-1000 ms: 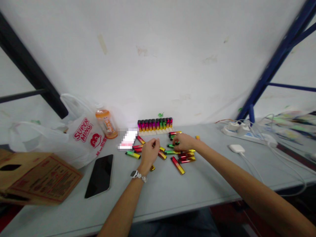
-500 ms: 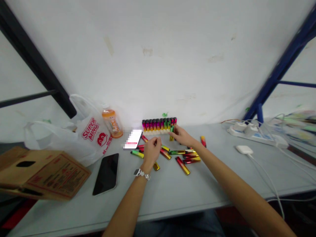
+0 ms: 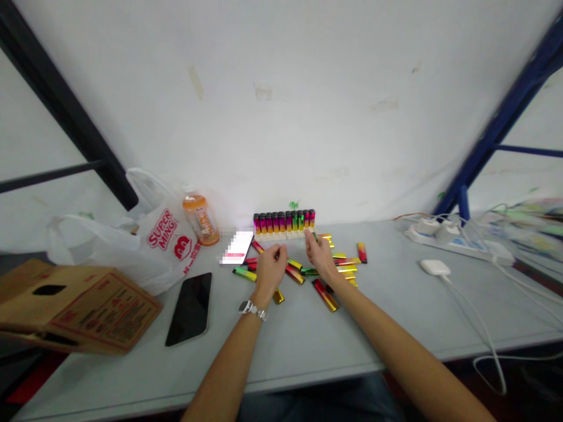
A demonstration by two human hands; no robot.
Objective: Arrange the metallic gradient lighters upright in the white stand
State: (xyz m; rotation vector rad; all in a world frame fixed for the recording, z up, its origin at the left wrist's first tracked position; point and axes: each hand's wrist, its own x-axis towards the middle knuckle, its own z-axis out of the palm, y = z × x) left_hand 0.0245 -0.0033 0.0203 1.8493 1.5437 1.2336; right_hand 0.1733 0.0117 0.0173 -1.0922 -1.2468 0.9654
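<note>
Several shiny lighters with black tops stand upright in a row in a white holder against the wall. My right hand is closed just in front of the holder's right end. A bit of green and yellow shows by its fingertips, seemingly a lighter mostly hidden by the hand. My left hand, with a watch at the wrist, is curled above loose lighters; what its fingers hold, if anything, is hidden. More red-yellow and green-yellow lighters lie scattered around both hands.
A lit phone lies left of the lighters, and a dark phone nearer me. An orange bottle, a plastic bag and a cardboard box stand at left. At right are a white charger and a power strip.
My right hand has drawn back toward me and down. The lighter it held upright before the holder no longer shows there. The left hand has stayed put.
</note>
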